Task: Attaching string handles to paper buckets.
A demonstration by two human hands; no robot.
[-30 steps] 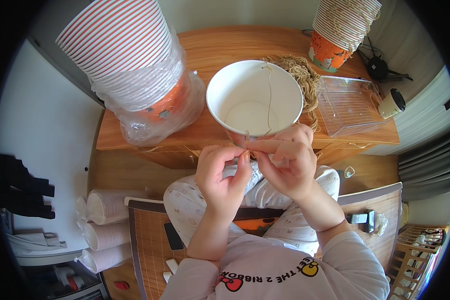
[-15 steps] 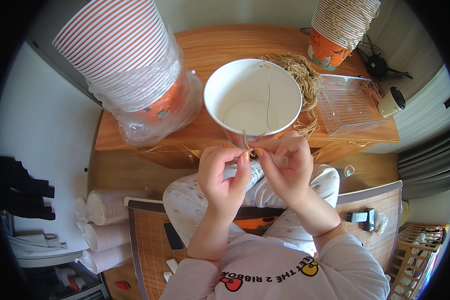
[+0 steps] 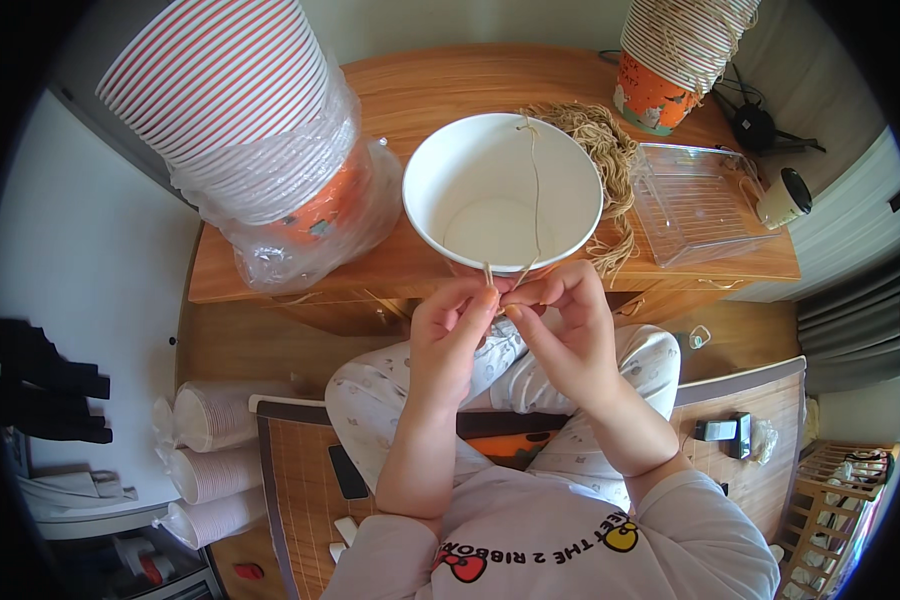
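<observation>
A white-lined paper bucket [image 3: 503, 190] stands at the front of the wooden cabinet, its open mouth toward me. A thin tan cord [image 3: 537, 190] hangs from a knot at its far rim, runs across the inside and over the near rim. Just in front of that rim, my left hand [image 3: 452, 325] pinches the cord between thumb and forefinger, with a short end sticking up. My right hand [image 3: 562, 325] pinches the same cord close beside it, fingertips nearly touching. Where exactly the cord passes between the fingers is hidden.
A bundle of tan cords [image 3: 605, 150] lies right of the bucket, beside a clear plastic tray [image 3: 695, 205] and a lidded cup [image 3: 785, 197]. Tall bucket stacks stand left [image 3: 220, 90], in plastic wrap, and far right [image 3: 660, 85]. A phone [image 3: 347, 472] lies on the mat.
My hands have turned slightly, the left one's fingers curling further in. The cord's right strand now shows between the near rim and my right fingers.
</observation>
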